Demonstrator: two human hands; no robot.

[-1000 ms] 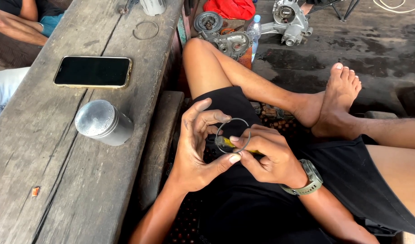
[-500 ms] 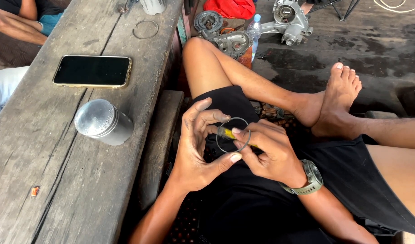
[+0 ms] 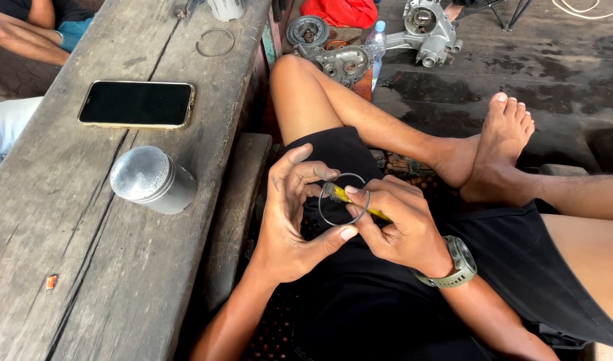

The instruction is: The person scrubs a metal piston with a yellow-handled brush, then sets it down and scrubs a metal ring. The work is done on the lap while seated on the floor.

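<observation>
Left hand (image 3: 289, 220) cupped, fingers curled; right hand (image 3: 393, 224) apparently pinched shut, both touching over lap.

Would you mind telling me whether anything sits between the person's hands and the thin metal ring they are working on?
Nothing visible does. The left hand holds the thin metal ring directly in its fingertips, and the right hand presses a yellow-handled tool across it. The piston lies apart on the wooden bench.

shorts (image 3: 360, 301): black | watch (image 3: 457, 263): grey-green strap, right wrist | feet: bare | arms: sleeveless
</observation>
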